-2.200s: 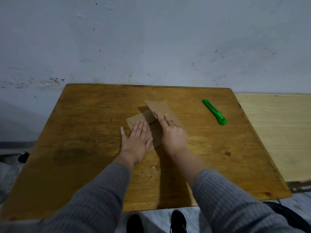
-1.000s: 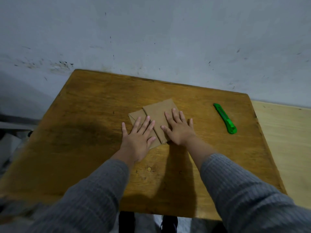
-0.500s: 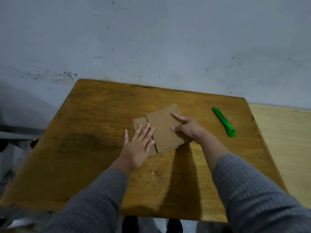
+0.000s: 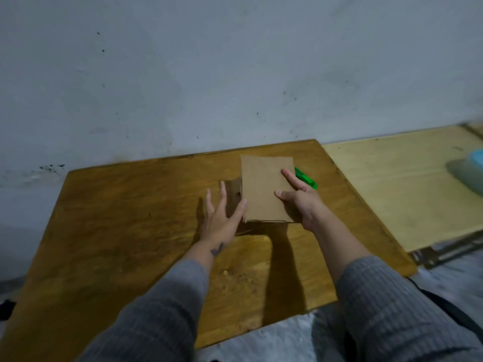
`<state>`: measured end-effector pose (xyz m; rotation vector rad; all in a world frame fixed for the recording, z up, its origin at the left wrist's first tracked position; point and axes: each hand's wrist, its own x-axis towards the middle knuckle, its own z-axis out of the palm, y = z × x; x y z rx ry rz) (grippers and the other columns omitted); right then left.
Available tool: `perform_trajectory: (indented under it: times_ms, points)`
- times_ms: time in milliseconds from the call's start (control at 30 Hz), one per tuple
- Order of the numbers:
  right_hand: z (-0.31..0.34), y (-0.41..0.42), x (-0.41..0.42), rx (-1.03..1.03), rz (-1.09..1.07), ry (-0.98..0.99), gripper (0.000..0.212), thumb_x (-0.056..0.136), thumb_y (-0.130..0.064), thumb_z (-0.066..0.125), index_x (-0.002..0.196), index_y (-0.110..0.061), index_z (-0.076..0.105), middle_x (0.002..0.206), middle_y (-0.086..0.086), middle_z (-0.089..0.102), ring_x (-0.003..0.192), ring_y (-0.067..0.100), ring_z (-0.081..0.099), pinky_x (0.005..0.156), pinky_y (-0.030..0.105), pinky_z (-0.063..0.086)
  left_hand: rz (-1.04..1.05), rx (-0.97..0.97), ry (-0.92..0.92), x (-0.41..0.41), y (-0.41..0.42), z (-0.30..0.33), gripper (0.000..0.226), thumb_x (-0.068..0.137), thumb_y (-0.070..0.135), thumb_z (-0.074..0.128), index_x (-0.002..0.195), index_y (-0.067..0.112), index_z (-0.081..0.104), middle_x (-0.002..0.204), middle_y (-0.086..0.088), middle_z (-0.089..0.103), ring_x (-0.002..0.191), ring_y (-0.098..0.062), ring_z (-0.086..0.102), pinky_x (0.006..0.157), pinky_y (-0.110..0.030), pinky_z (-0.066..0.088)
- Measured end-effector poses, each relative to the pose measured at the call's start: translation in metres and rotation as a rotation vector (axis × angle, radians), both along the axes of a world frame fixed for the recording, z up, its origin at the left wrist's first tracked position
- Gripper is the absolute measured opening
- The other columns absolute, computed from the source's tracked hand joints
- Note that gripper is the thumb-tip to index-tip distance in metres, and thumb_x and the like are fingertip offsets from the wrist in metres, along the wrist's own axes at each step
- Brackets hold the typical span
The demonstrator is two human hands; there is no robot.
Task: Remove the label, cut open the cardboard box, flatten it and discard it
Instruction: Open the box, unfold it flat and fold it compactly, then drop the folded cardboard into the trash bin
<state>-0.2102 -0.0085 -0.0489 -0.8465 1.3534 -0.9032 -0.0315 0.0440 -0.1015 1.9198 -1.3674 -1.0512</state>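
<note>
Nearest, the left hand (image 4: 222, 218) lies spread with straight fingers, its fingertip touching the flattened cardboard box (image 4: 264, 190) on the wooden table (image 4: 125, 218). The right hand (image 4: 300, 202) pinches the box's right edge, seemingly lifting it. Behind peeks the green utility knife (image 4: 307, 178). A one-sided grip might let the folded flaps spring open or slip, and the hand could knock the knife.
</note>
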Motion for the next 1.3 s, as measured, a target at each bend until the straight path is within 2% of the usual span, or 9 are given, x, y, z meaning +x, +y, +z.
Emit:
perform_trajectory:
  times_ms: [133,300,433,567,667,833,933,1133,1300]
  points:
    - [0.014,0.011,-0.049,-0.050,-0.106,-0.023,0.062,0.078,0.003,0.068,0.124,-0.038,0.060,0.115,0.002,0.059,0.098,0.022,0.058,0.086,0.040,0.054,0.021,0.181,0.245,-0.045,-0.006,0.021,0.118,0.059,0.090,0.049,0.150,0.043,-0.010,0.162,0.002,-0.009,0.148,-0.033,0.006,0.115,-0.060,0.016]
    - [0.025,0.040,-0.130,-0.079,-0.206,-0.081,0.060,0.079,0.001,0.067,0.122,-0.040,0.060,0.116,0.004,0.059,0.106,0.030,0.058,0.089,0.048,0.053,-0.082,0.334,0.580,-0.114,-0.003,0.047,0.142,0.041,0.079,0.067,0.146,0.045,-0.022,0.161,-0.007,0.012,0.138,-0.037,0.031,0.105,-0.049,0.040]
    - [0.029,0.074,-0.213,-0.088,-0.254,-0.057,0.056,0.078,0.000,0.069,0.107,-0.048,0.064,0.119,0.004,0.058,0.110,0.032,0.056,0.094,0.049,0.050,-0.223,0.346,0.455,-0.189,0.010,0.057,0.149,0.039,0.079,0.067,0.146,0.036,-0.027,0.161,-0.014,0.007,0.143,-0.039,0.022,0.111,-0.052,0.028]
    - [0.026,0.115,-0.304,-0.105,-0.331,0.012,0.062,0.078,0.005,0.067,0.124,-0.036,0.060,0.120,0.001,0.057,0.112,0.025,0.056,0.095,0.042,0.051,-0.278,0.298,0.336,-0.277,0.033,0.053,0.141,0.053,0.070,0.074,0.152,0.025,-0.016,0.160,-0.014,0.013,0.145,-0.035,0.018,0.117,-0.049,0.017]
    - [0.013,0.149,-0.366,-0.116,-0.387,0.080,0.065,0.075,0.004,0.070,0.125,-0.035,0.059,0.126,0.003,0.061,0.113,0.023,0.059,0.099,0.041,0.049,-0.304,0.198,0.368,-0.342,0.061,0.045,0.117,0.067,0.051,0.079,0.153,0.012,0.010,0.157,-0.011,0.025,0.142,-0.028,0.028,0.114,-0.038,0.023]
    - [-0.019,0.210,-0.447,-0.060,-0.493,0.158,0.064,0.077,0.004,0.069,0.128,-0.032,0.057,0.131,0.005,0.058,0.113,0.021,0.058,0.097,0.033,0.049,-0.310,0.154,0.411,-0.438,0.102,0.017,0.089,0.064,0.020,0.089,0.136,0.009,0.039,0.127,-0.004,0.057,0.109,-0.017,0.053,0.096,-0.029,0.043]
    - [-0.042,0.239,-0.480,0.004,-0.515,0.199,0.064,0.078,0.002,0.069,0.131,-0.030,0.055,0.134,0.005,0.056,0.114,0.020,0.056,0.098,0.030,0.047,-0.333,0.172,0.352,-0.479,0.120,-0.009,0.086,0.064,0.017,0.089,0.135,0.011,0.039,0.125,-0.003,0.057,0.118,-0.021,0.052,0.101,-0.035,0.041]
    - [-0.098,0.254,-0.519,0.169,-0.523,0.217,0.062,0.079,-0.007,0.071,0.131,-0.035,0.054,0.129,-0.003,0.056,0.109,0.019,0.057,0.099,0.032,0.046,-0.432,0.224,0.326,-0.521,0.128,-0.059,0.087,0.070,0.005,0.083,0.140,0.010,0.032,0.123,0.000,0.050,0.111,-0.012,0.045,0.090,-0.022,0.035]
    - [-0.147,0.251,-0.539,0.303,-0.577,0.166,0.062,0.081,-0.007,0.069,0.133,-0.034,0.052,0.121,-0.001,0.059,0.098,0.015,0.060,0.083,0.023,0.050,-0.577,0.336,0.292,-0.546,0.106,-0.113,0.109,0.066,0.007,0.086,0.152,0.019,0.019,0.136,0.004,0.049,0.125,-0.014,0.048,0.091,-0.013,0.042]
